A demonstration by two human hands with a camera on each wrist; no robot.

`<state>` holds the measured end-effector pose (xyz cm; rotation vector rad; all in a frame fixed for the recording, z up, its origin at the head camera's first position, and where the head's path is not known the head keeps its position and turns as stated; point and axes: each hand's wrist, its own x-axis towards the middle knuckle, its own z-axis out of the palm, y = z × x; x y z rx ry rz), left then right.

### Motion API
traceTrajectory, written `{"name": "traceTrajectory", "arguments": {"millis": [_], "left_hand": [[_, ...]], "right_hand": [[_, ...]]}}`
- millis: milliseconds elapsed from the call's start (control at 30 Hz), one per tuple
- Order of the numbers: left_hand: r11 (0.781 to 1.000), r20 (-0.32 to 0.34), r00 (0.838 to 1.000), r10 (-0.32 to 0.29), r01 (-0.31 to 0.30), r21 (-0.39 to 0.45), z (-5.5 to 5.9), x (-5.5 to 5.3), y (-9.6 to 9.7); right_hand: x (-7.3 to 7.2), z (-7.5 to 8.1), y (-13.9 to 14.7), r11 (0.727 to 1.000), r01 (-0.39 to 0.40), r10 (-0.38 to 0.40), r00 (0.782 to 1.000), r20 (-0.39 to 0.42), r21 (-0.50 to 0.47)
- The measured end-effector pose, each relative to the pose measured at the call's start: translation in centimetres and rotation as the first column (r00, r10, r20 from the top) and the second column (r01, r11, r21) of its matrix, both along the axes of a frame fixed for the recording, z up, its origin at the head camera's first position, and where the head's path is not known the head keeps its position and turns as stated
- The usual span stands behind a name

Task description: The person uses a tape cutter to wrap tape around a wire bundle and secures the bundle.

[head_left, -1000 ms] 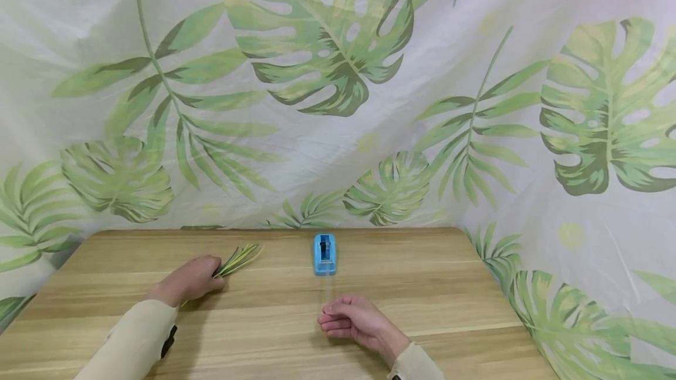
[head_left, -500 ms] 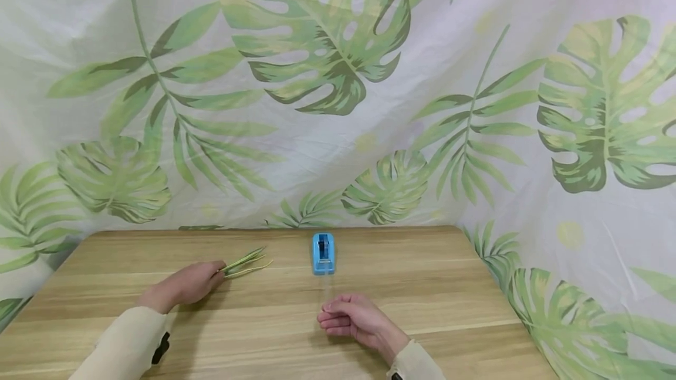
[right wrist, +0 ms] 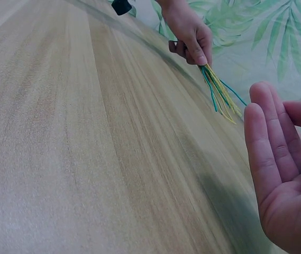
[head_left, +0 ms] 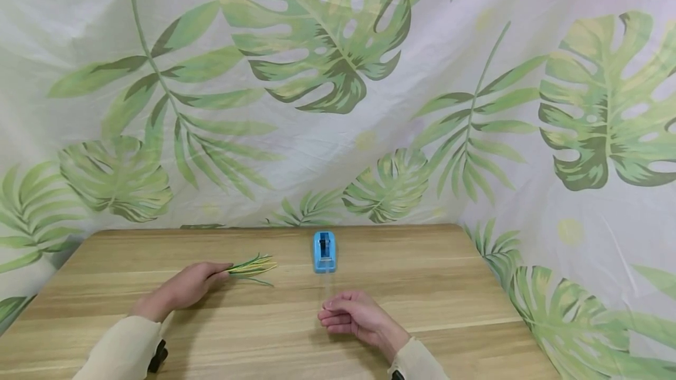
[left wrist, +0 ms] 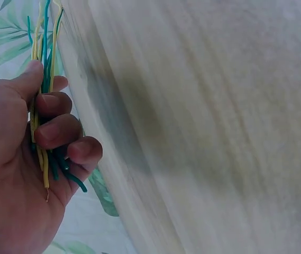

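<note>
My left hand [head_left: 191, 287] grips a bundle of thin green and yellow wires [head_left: 252, 265] over the left half of the table. Their ends fan out to the right past the thumb; in the left wrist view, fingers curl round the wires [left wrist: 45, 45] and cut ends stick out below. A blue tape dispenser [head_left: 324, 251] stands near the far edge. From it a clear strip of tape [head_left: 327, 285] runs toward me, and my right hand [head_left: 361, 318] pinches its end between thumb and forefinger. The other fingers [right wrist: 277, 143] of that hand are nearly straight.
The wooden table [head_left: 422, 286] has rounded far corners. Behind it and along the right side hangs a pale cloth [head_left: 327, 145] printed with green leaves. A black strap piece [head_left: 158, 356] sits at the left cuff.
My left hand has shifted a little, and the wires have swung from slanting up and right to pointing right, spread wider. The right hand, tape and dispenser stay nearly still.
</note>
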<state>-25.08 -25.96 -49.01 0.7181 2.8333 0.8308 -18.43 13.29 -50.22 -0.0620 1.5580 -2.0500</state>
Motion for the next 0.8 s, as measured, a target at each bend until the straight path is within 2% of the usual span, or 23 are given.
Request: {"name": "traceTrajectory", "arguments": {"millis": [433, 667, 800], "left_hand": [[0.996, -0.007, 1.0, -0.02, 0.02, 0.082, -0.8, 0.1, -0.1], [0.995, -0.089, 0.996, 0.009, 0.0, 0.095, -1.2, 0.2, -0.1], [0.995, -0.114, 0.993, 0.027, -0.015, 0.099, -1.6, 0.3, -0.1]], "right_hand": [[-0.1, -0.1, 0.1, 1.0, 0.005, -0.005, 1.0, 0.011, 0.0], [0.0, 0.0, 0.1, 1.0, 0.012, -0.012, 1.0, 0.001, 0.004], [0.1, 0.1, 0.1, 1.0, 0.014, -0.014, 1.0, 0.005, 0.004]]}}
